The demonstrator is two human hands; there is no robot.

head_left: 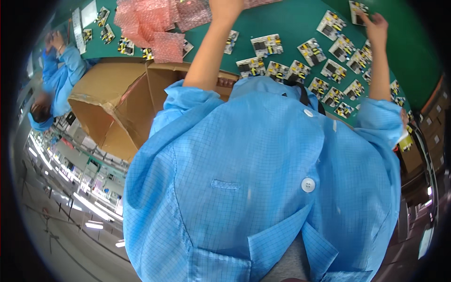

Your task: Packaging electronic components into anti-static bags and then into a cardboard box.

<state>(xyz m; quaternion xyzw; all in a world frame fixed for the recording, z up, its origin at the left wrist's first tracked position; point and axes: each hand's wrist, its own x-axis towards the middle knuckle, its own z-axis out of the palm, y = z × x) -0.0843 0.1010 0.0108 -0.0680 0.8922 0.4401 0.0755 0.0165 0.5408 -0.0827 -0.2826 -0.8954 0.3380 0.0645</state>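
Note:
My left hand is at the top edge, beside pink bubble wrap; its fingers are cut off by the frame, so what they hold is hidden. At the upper right, my right hand has its fingers on the edge of a circuit board with pale and dark parts. Several similar circuit boards with yellow and black components, such as one circuit board, lie in loose rows on the green table between my arms. Another circuit board lies to the right of my left forearm.
An open cardboard box stands against the table's near edge at left. Further left, a co-worker in a blue smock has both hands raised near the table. More circuit boards and white sheets lie at the far left. Stacked cartons are at right.

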